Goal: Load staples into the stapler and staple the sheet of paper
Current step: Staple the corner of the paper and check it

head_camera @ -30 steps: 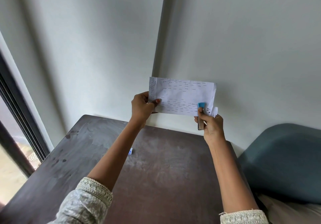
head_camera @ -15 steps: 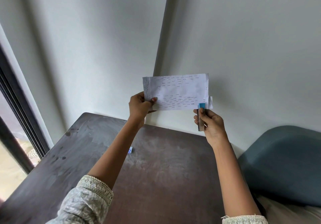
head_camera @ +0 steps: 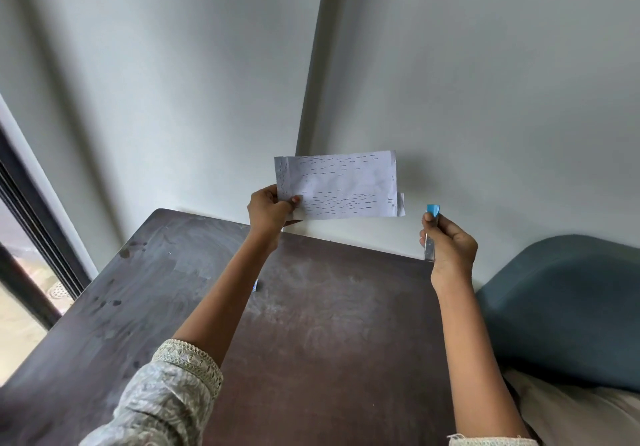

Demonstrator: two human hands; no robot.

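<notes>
Head view. The left hand (head_camera: 269, 210) is pinching the lower left corner of the sheet of paper (head_camera: 337, 186), thumb on the near face, and is holding it upright in the air above the far edge of the table (head_camera: 311, 324). The sheet is carrying many short dark marks in rows; its right edge is showing a folded or doubled layer. The right hand (head_camera: 448, 248) is wrapping closed around the stapler (head_camera: 431, 234), which is standing roughly vertical, blue end up and metal body showing between the fingers. The stapler is sitting to the right of the sheet's lower right corner, near it but apart, with bare wall (head_camera: 485, 99) showing in the gap. Whether the stapler's arms are parted cannot be told.

Both forearms are reaching out over the dark tabletop, which is lying largely bare beneath them; a small blue-and-white item (head_camera: 255, 285) is resting on it just beside the left forearm. A window frame (head_camera: 31, 237) is bounding the table's left side, and a blue-grey cushion (head_camera: 561, 307) is lying against its right edge.
</notes>
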